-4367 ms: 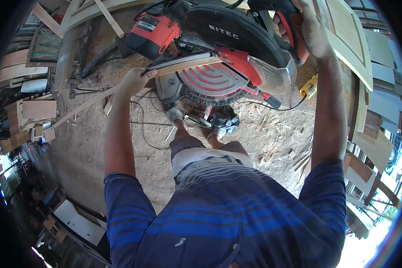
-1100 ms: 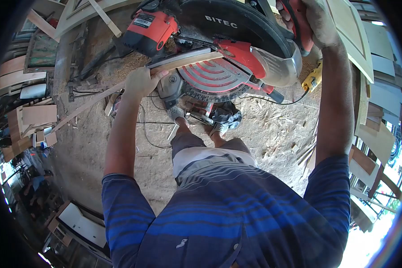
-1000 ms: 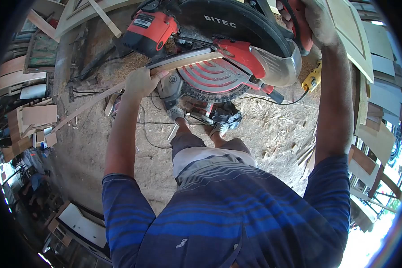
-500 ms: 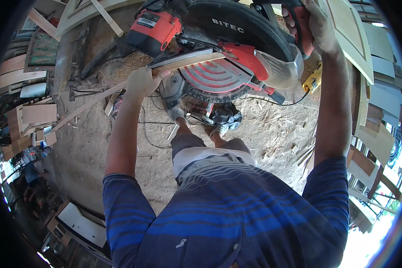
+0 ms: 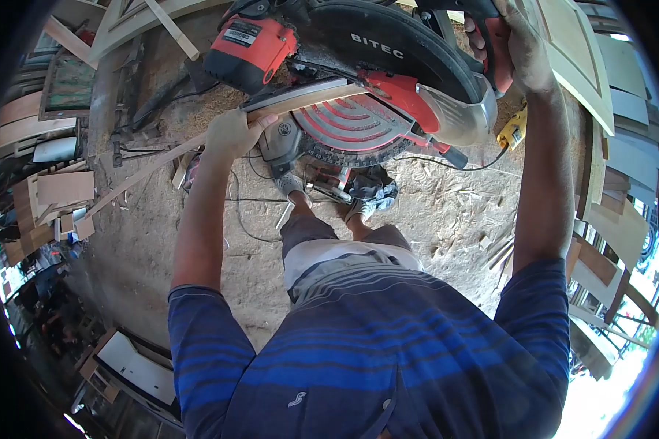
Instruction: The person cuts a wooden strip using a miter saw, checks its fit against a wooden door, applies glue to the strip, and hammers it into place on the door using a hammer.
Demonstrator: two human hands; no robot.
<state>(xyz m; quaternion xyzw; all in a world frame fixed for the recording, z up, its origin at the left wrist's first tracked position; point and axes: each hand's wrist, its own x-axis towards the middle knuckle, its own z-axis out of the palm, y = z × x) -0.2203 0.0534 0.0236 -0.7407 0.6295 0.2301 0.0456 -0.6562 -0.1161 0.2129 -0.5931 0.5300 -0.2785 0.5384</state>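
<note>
A red and black miter saw marked BITEC stands at the top middle, its head low over the round grey base. My right hand is wrapped round the saw's handle at upper right. A long thin wooden strip lies along the saw's fence and runs out to the lower left. My left hand is closed on this strip, just left of the base, with the thumb along its near side. Where the strip meets the blade is hidden under the red guard.
A yellow power tool with a black cord lies right of the saw. Pale panelled doors stand at upper right. Stacked boards fill the left side. Cords and another tool lie on the floor by my feet.
Very little differs. The saw and both hands keep their places, with only a slight shift of the view.
</note>
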